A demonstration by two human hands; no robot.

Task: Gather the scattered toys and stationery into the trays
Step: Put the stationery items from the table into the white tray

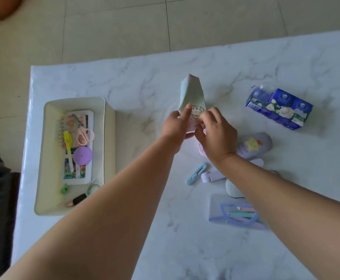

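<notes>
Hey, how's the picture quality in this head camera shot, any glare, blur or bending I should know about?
Head view: soft daylight, faint shadows; a thin streak of glare along the table at its left edge. Wide-angle bending curves the table edges and stretches the forearms near the bottom. The left hand, right hand and the pastel booklet they hold look slightly soft.

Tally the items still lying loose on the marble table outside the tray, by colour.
Purple: 3, star pencil case, correction tape, mesh pouch
Blue: 2, tissue pack, utility knife
Grey-green: 1, rounded object
Total: 6
</notes>
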